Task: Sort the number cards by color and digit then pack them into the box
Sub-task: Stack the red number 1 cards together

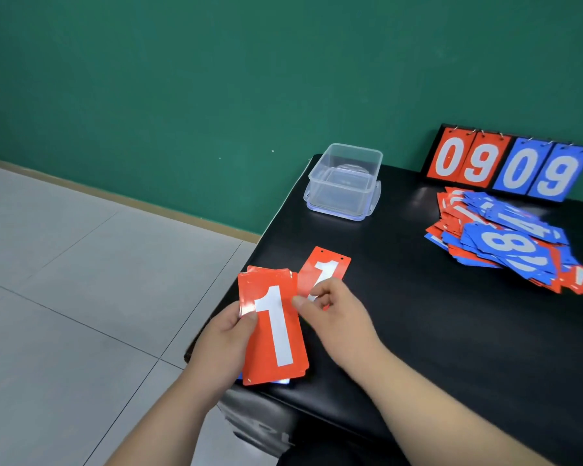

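Note:
My left hand (224,344) grips a stack of red cards (271,327) whose top card shows a white 1; a bit of blue card peeks out under the stack's lower edge. My right hand (334,307) pinches a single red 1 card (323,269) just right of the stack, over the black table (418,331). A clear plastic box (345,179) stands open and empty at the table's far left corner. A mixed pile of red and blue number cards (509,237) lies at the right.
A flip scoreboard (509,163) reading 09 in red and 09 in blue stands at the back against the green wall. The table's left edge runs beside my left hand, with grey tiled floor (81,297) beyond it.

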